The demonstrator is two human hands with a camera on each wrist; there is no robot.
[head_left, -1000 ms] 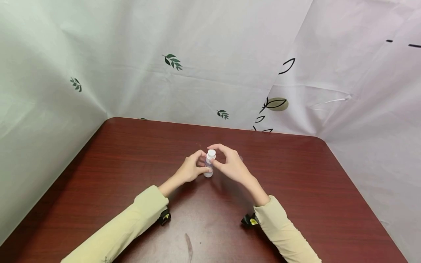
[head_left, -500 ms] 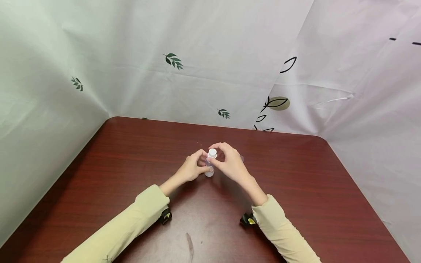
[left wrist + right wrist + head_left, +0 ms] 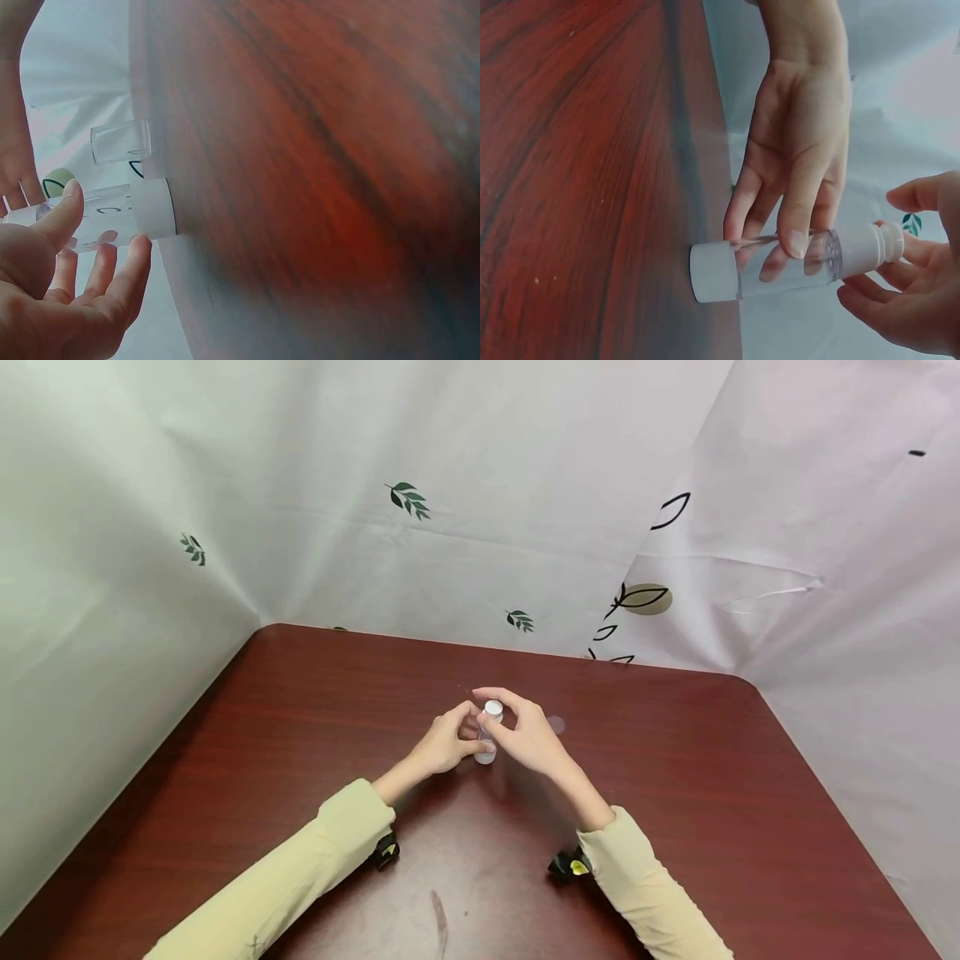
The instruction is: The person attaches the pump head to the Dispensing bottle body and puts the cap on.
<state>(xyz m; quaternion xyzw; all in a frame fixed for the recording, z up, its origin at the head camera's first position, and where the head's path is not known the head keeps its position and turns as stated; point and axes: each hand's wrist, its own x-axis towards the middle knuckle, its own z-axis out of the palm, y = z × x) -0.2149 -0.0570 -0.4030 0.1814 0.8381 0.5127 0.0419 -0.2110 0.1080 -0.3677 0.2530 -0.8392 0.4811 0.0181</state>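
Observation:
A small clear pump bottle (image 3: 486, 752) with a white base and a white stepped top stands upright at the middle of the table. My left hand (image 3: 444, 743) grips its clear body, thumb on the near side and fingers behind, as the left wrist view also shows. Around the bottle's white top my right hand (image 3: 527, 739) curls its fingers. In the right wrist view its thumb (image 3: 915, 195) stands a little off the top, while fingertips reach behind it. A clear cylindrical cap (image 3: 120, 142) stands on the table just right of the bottle, partly blurred into the wood in the head view.
The reddish-brown wooden table (image 3: 360, 668) has rounded far corners. White sheets (image 3: 450, 560) with leaf prints hang along its back and sides. Black wrist devices (image 3: 567, 866) sit under both cream sleeves (image 3: 288, 860).
The head view has turned slightly left, so the scene sits further right. My right index finger now reaches further past the bottle's top. The left hand keeps its grip.

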